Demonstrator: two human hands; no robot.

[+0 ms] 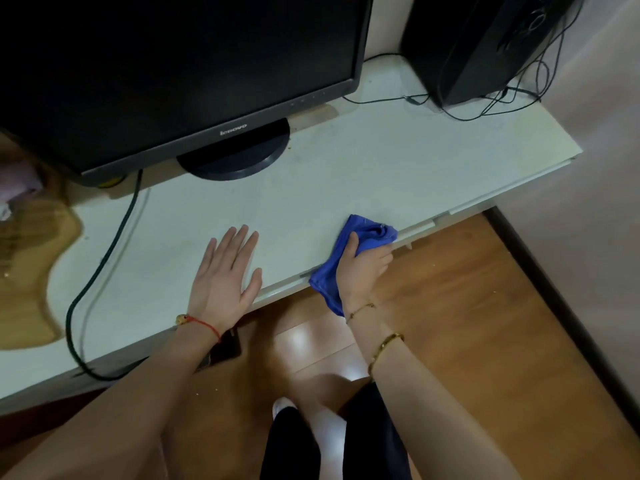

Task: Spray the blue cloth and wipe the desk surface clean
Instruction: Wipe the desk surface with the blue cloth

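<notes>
The blue cloth is bunched at the front edge of the pale desk surface, with one end hanging down past the edge. My right hand grips the cloth and presses it against the desk's front edge. My left hand lies flat on the desk to the left of the cloth, fingers spread, holding nothing. No spray bottle is in view.
A black monitor on a round base stands at the back left, its cable trailing over the front edge. A black computer tower with wires sits at the back right. A wooden board lies at the left.
</notes>
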